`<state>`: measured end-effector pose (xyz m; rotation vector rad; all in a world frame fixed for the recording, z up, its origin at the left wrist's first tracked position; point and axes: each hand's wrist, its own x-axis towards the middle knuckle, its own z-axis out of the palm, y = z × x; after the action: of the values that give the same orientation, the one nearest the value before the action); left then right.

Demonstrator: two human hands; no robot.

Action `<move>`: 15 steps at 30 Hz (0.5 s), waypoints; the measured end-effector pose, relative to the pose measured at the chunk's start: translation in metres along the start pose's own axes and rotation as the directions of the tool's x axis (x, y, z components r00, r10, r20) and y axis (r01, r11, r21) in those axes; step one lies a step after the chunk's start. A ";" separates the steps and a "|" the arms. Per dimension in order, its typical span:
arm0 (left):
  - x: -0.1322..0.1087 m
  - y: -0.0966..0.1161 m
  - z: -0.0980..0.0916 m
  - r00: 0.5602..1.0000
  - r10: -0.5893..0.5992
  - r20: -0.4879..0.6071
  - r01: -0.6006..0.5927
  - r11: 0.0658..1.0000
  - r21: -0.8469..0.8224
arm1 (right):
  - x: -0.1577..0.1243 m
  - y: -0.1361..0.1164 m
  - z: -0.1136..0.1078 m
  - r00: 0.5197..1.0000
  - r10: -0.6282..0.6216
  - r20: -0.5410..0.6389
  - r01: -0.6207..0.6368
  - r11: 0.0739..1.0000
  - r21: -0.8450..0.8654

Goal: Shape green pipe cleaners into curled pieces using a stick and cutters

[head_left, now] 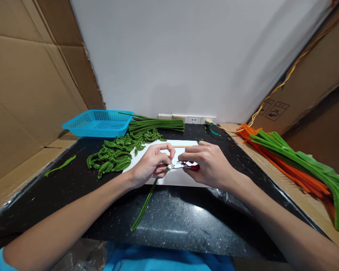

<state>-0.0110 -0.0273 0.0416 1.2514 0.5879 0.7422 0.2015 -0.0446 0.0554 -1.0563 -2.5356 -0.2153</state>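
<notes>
My left hand (155,162) is closed in a pinch on a green chenille stem (144,209), whose long fuzzy tail hangs down past the counter's front area. My right hand (207,162) grips red-handled scissors (194,167). Their silver blades point left and meet the stem at my left fingertips. Whether the blades are apart there is too small to tell. Both hands are over a white sheet (186,181) on the black counter. To the left lies a pile of short, curled green chenille pieces (115,156).
A blue perforated basket (101,131) stands at the back left, beside a bundle of straight green stems (158,125). Orange stems (288,167) and lighter green stems (305,162) lie along the right. Cardboard (31,75) walls the left side. Sockets (194,120) line the back wall.
</notes>
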 end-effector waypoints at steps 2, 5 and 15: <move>0.000 0.000 0.000 1.000 0.001 -0.005 -0.001 1.000 -0.003 | 0.000 0.000 0.000 1.000 0.000 -0.002 0.000 1.000 0.006; 0.001 0.001 0.000 1.000 0.007 -0.012 -0.007 1.000 -0.005 | -0.001 0.000 0.000 1.000 -0.002 -0.005 0.002 1.000 0.018; 0.000 0.002 0.000 1.000 0.016 -0.023 -0.016 1.000 -0.017 | -0.001 0.001 0.001 1.000 -0.007 -0.009 0.007 1.000 0.019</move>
<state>-0.0115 -0.0266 0.0432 1.2340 0.5894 0.7742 0.2022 -0.0442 0.0545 -1.0373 -2.5288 -0.1975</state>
